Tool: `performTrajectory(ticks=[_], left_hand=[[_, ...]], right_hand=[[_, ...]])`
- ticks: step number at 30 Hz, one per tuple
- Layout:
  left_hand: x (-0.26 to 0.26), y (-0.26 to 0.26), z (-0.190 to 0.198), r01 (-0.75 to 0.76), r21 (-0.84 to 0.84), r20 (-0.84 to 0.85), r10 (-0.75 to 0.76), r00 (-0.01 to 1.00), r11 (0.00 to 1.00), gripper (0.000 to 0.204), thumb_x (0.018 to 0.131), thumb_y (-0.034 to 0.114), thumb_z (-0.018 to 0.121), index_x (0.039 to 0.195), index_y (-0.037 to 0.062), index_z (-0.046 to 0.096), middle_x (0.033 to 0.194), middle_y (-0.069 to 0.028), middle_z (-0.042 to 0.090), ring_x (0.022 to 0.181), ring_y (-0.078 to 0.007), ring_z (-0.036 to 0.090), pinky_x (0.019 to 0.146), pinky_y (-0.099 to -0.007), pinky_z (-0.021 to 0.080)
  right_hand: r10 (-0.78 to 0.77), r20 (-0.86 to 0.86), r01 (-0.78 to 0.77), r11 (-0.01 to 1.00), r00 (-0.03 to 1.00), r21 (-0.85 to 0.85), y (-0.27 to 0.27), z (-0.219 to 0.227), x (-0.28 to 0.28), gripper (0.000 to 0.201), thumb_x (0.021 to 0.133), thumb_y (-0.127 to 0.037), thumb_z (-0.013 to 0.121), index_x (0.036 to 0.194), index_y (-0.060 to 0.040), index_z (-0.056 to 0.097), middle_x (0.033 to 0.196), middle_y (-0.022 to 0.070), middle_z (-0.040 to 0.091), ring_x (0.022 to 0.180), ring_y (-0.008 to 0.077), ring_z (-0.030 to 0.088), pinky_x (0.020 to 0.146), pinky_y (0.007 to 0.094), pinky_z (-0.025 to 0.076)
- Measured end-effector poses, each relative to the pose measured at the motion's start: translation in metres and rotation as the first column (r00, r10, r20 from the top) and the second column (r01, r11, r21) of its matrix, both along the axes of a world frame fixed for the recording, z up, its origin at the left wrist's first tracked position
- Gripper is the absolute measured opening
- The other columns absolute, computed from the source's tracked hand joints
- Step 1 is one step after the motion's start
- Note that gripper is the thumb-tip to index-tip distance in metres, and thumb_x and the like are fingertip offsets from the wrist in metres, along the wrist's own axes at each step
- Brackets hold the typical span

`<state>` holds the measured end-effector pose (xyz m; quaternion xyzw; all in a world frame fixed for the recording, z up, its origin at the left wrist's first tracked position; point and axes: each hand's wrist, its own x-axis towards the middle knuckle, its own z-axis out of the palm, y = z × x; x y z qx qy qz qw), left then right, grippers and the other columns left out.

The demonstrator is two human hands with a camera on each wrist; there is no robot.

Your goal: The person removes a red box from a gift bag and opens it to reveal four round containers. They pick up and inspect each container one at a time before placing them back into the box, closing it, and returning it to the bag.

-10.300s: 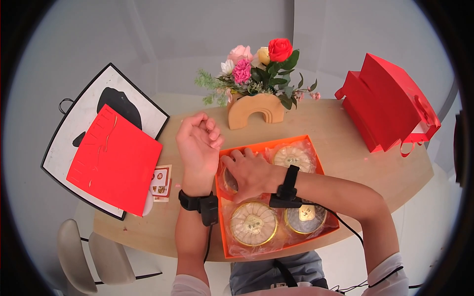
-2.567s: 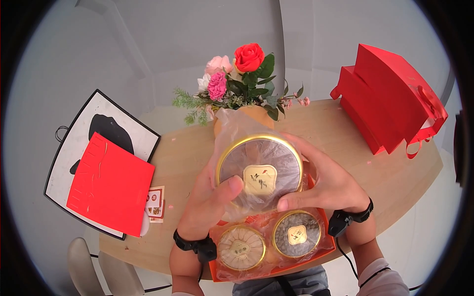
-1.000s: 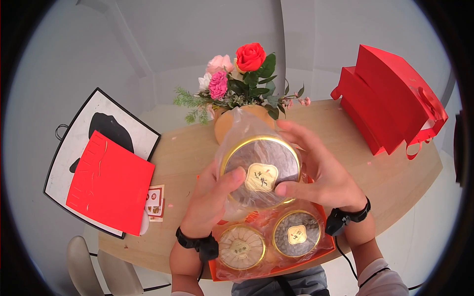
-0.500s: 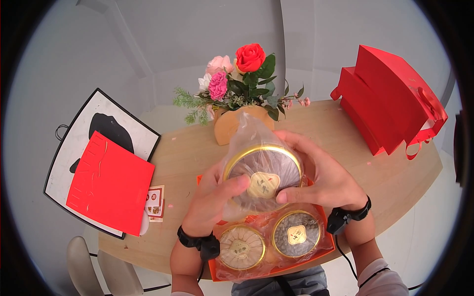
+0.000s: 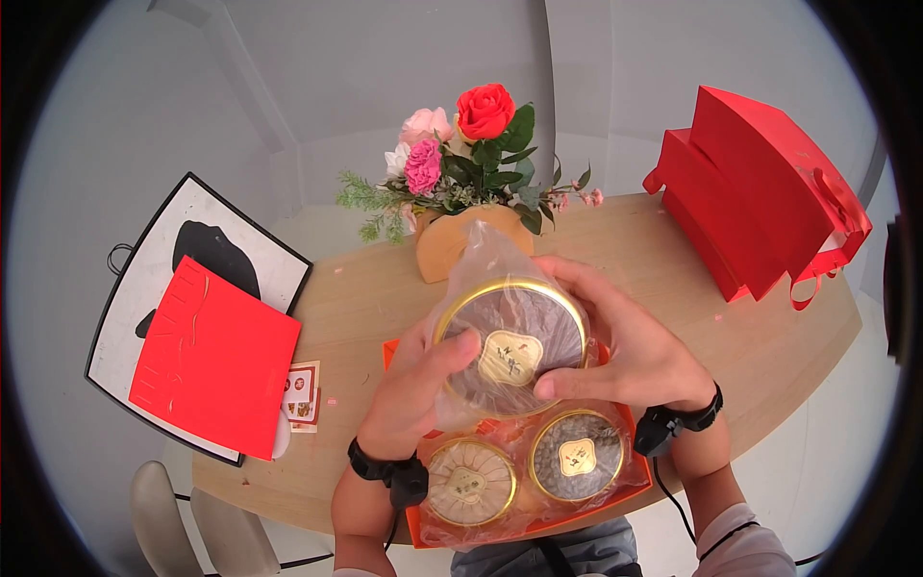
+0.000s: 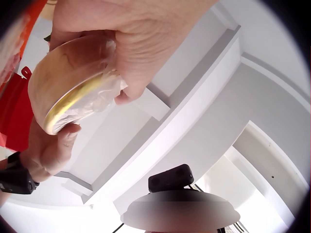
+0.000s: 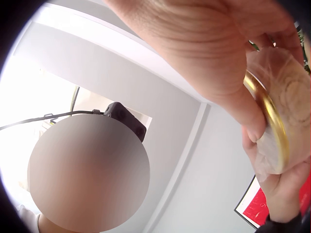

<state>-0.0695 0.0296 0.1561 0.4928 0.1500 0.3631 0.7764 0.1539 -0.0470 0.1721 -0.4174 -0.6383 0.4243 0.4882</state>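
A round, clear jar [image 5: 466,322] with a gold rim and a cream label hangs above the orange box, wrapped in a thin plastic bag. My left hand [image 5: 409,385] grips it from the left, thumb on the lid by the label. From the other side my right hand [image 5: 635,351] holds it, its thumb at the label's edge. In the left wrist view the jar [image 6: 68,77] shows side-on between both hands. Below, the orange box [image 5: 389,354] holds a jar of pale slices [image 5: 469,484] and a jar of dark grey pieces [image 5: 577,457]. The held jar hides the box's far half.
A flower arrangement [image 5: 486,144] in a wooden arch vase [image 5: 444,252] stands just beyond the jar. At the right is a red gift bag [image 5: 750,192]. On the left, a red sheet [image 5: 221,356] lies over a black-edged tray [image 5: 120,332], next to small printed cards [image 5: 304,396].
About ten seconds ago my right hand was in the box and my left was raised beside it. The jar has since come up into both hands; lately it only tilts slightly.
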Motion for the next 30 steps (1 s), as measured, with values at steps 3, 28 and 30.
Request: performTrajectory(ticks=[3, 28, 30], left_hand=[[0.002, -0.004, 0.003, -0.030, -0.020, -0.008, 0.030, 1.000, 0.999, 0.058, 0.098, 0.026, 0.064, 0.144, -0.0033, 0.044, 0.133, -0.0105, 0.060, 0.119, -0.0174, 0.060, 0.101, -0.0341, 0.049], [0.000, 0.001, -0.009, -0.030, 0.034, -0.055, 0.032, 0.998, 0.999, 0.065, 0.108, 0.051, 0.035, 0.146, -0.0013, 0.042, 0.142, -0.0125, 0.054, 0.128, -0.0211, 0.056, 0.108, -0.0366, 0.046], [0.001, 0.000, -0.006, -0.020, 0.017, -0.054, 0.021, 0.998, 1.000, 0.068, 0.108, 0.053, 0.032, 0.148, -0.0009, 0.040, 0.143, -0.0130, 0.053, 0.129, -0.0215, 0.055, 0.108, -0.0370, 0.046]], right_hand=[[-0.010, 0.084, 0.003, 0.996, 0.996, 0.084, 0.000, 0.003, -0.001, 0.108, 0.071, -0.021, 0.093, 0.155, -0.0028, 0.027, 0.147, 0.0168, 0.045, 0.132, 0.0258, 0.049, 0.112, 0.0409, 0.040], [-0.029, 0.436, -0.102, 0.956, 0.900, 0.275, -0.005, 0.019, -0.010, 0.115, 0.057, -0.013, 0.097, 0.153, -0.0160, 0.032, 0.155, 0.0179, 0.027, 0.141, 0.0418, 0.036, 0.112, 0.0470, 0.042], [-0.036, 0.444, -0.102, 0.953, 0.895, 0.284, -0.005, 0.019, -0.010, 0.116, 0.056, -0.013, 0.097, 0.152, -0.0155, 0.032, 0.155, 0.0178, 0.028, 0.141, 0.0417, 0.036, 0.112, 0.0470, 0.043]])
